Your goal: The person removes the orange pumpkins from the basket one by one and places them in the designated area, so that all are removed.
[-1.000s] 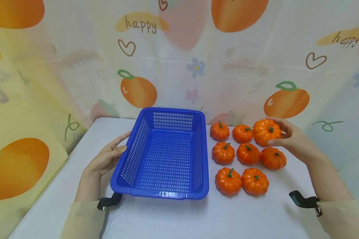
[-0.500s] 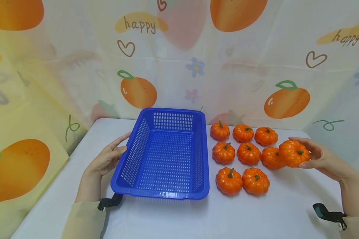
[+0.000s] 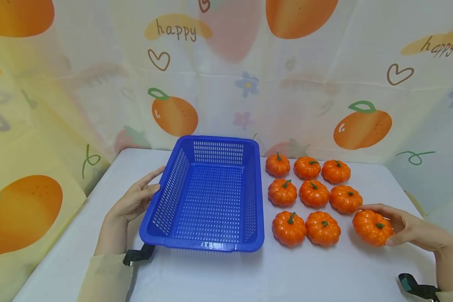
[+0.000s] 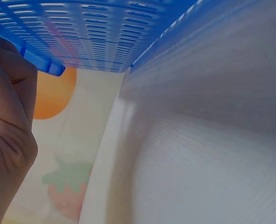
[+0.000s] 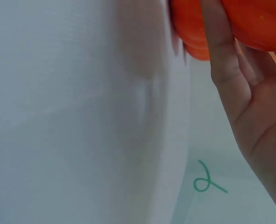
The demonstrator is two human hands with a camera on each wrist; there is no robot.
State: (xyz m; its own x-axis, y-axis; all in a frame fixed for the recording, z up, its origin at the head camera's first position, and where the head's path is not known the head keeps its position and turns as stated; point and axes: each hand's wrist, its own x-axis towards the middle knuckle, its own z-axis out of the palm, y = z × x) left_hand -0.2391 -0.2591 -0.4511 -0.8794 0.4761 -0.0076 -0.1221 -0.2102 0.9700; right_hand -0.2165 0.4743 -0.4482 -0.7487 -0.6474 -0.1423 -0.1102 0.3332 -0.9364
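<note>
My right hand [image 3: 407, 228] holds an orange toy pumpkin [image 3: 372, 227] with a green stem, low over the white table at the right end of the front row. Fingers lie at its far side and the thumb at its near side. In the right wrist view, the pumpkin [image 5: 264, 23] shows only partly. My left hand [image 3: 136, 197] touches the outer left side of a blue plastic basket [image 3: 201, 244], thumb and forefinger spread along the rim; its other fingers are partly hidden. The left wrist view has the basket's slotted wall [image 4: 96, 32] above the table.
Several more orange pumpkins [image 3: 314, 193] stand in rows right of the basket, with two [image 3: 289, 228] [image 3: 323, 228] in the front row. A patterned cloth [image 3: 305, 105] hangs behind the white table [image 3: 305, 277].
My right hand has brought the pumpkin from above the back row toward the right and down to the front row's right end. My left hand and the basket have stayed in place.
</note>
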